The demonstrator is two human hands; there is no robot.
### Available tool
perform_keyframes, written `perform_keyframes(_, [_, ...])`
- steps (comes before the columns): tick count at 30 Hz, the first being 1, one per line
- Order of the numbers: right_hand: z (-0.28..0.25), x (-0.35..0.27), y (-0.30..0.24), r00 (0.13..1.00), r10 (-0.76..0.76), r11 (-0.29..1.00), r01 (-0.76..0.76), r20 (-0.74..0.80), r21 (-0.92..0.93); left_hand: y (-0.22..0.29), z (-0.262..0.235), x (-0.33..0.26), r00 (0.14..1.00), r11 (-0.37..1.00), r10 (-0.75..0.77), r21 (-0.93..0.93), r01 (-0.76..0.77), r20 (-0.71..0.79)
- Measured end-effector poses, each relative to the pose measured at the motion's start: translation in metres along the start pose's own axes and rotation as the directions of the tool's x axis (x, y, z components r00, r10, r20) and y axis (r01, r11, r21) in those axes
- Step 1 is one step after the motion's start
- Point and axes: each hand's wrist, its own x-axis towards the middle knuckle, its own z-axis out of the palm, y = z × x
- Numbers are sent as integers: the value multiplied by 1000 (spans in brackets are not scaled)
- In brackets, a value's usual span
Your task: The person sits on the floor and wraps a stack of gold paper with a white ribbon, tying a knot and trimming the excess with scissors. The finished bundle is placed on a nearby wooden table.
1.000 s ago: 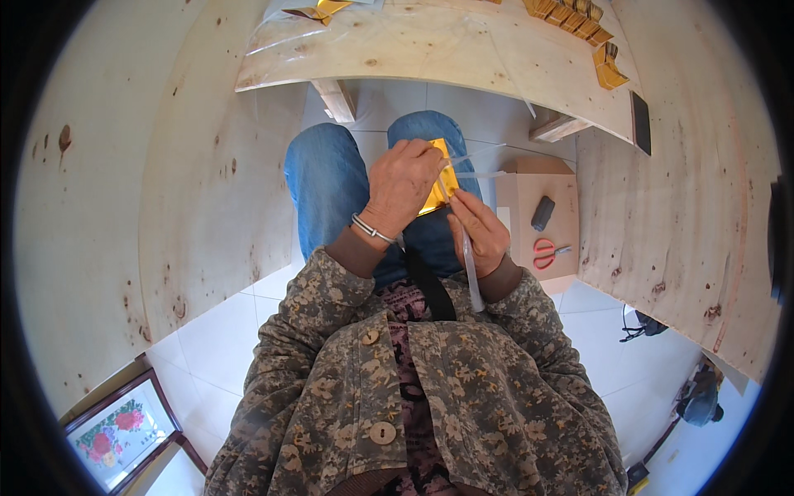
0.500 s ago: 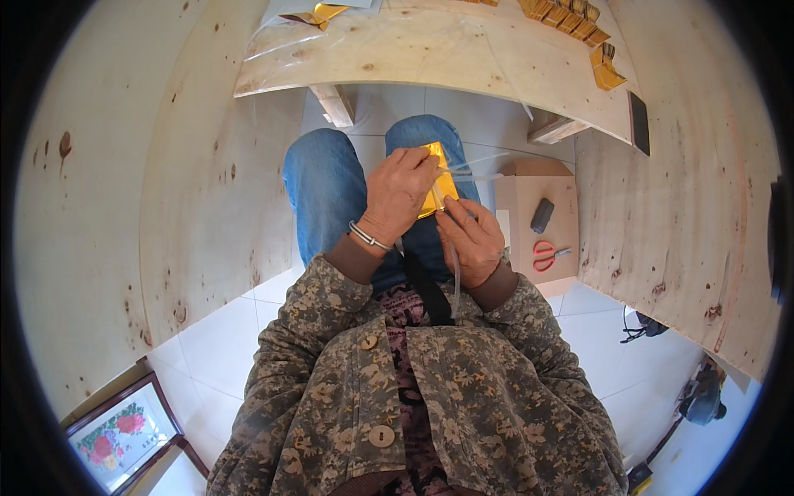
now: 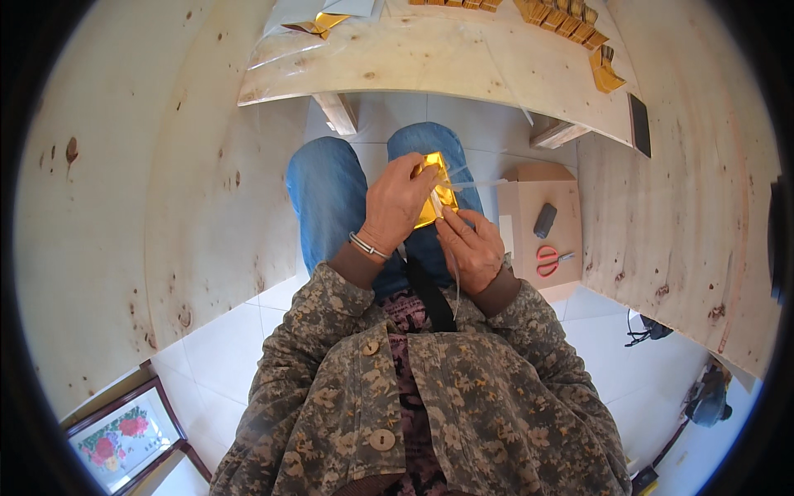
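Positions by clock face, centred on the gold packet (image 3: 428, 217), which sits over the right knee (image 3: 422, 139).

Placement, left to right. The left knee (image 3: 325, 178), at 9, stands apart from the right one. Foil piece (image 3: 321, 26) at 11, on the workbench (image 3: 389, 62). Left hand (image 3: 395, 198) at 9: closed on the packet's left edge, thumb across the face, likely to steady it; the fingers behind are hidden. Right hand (image 3: 471, 246) at 5: thumb and forefinger clamped on the near edge, probably keeping the pale strip (image 3: 437, 204) flat. Scissors (image 3: 552, 259) at 4 and dark block (image 3: 544, 221) between 3 and 4 lie on the carton (image 3: 513, 240), presumably for easy reach. Gold bundles (image 3: 566, 21) at 1, lined up, perhaps to save space.

Materials, same order. Denim knees, faded. Bench: pale knotty wood. Packet: glossy, mirror-like, flat-faced, oblong. Strip: thin, translucent, limp; one tail hangs at 6, other ends point to 3. Scissors: red loop handles, metal blades. Block: dark, oblong. Carton: matt brown cardboard. Bundles: folded, ridged.
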Motion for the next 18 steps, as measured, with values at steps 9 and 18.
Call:
perform_keyframes(9, [0,0,0,1000,-11,1000,11,16,24,-2,1,2,993,990,114,82,-112,-22])
perform_keyframes(18, [1,-5,-1,1000,2,999,-2,3,36,1,1,5,995,994,101,52,-100,-26])
